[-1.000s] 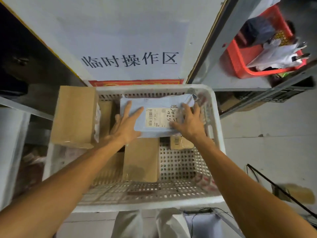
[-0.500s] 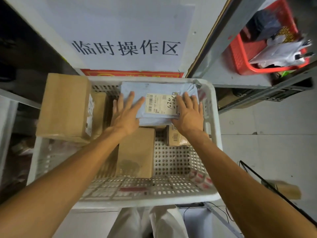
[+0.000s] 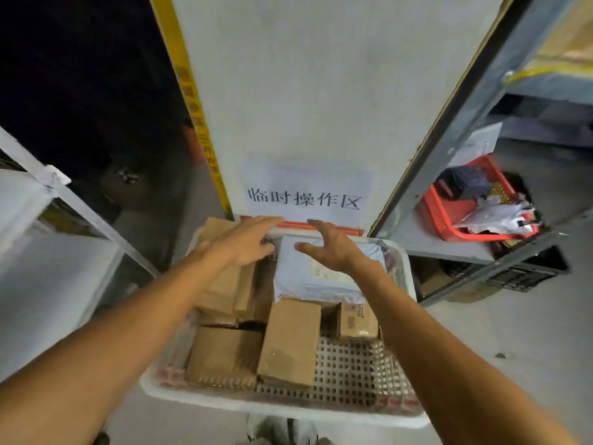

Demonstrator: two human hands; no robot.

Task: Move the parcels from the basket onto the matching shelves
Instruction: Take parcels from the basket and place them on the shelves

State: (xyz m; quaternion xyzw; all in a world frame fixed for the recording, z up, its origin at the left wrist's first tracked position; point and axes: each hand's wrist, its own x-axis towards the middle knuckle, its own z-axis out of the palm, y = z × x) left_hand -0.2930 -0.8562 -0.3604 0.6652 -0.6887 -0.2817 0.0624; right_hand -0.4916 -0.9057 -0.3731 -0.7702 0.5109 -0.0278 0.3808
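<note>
Hovering the left hand (image 3: 244,242) over the far rim of the white perforated plastic basket (image 3: 288,409), fingers straight and spread, gripping nothing. Holding the right hand (image 3: 333,248) just above the pale grey plastic mailer parcel (image 3: 308,281), fingers wide, thumb apart, likewise empty. Finding that mailer lying flat in the basket's far right part, its near edge touching brown cardboard boxes (image 3: 290,342).

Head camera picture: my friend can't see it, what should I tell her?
The left hand and right hand, both open, reach over the far end of a white basket holding brown boxes and a pale soft parcel. A red basket sits on a shelf at the right.
</note>
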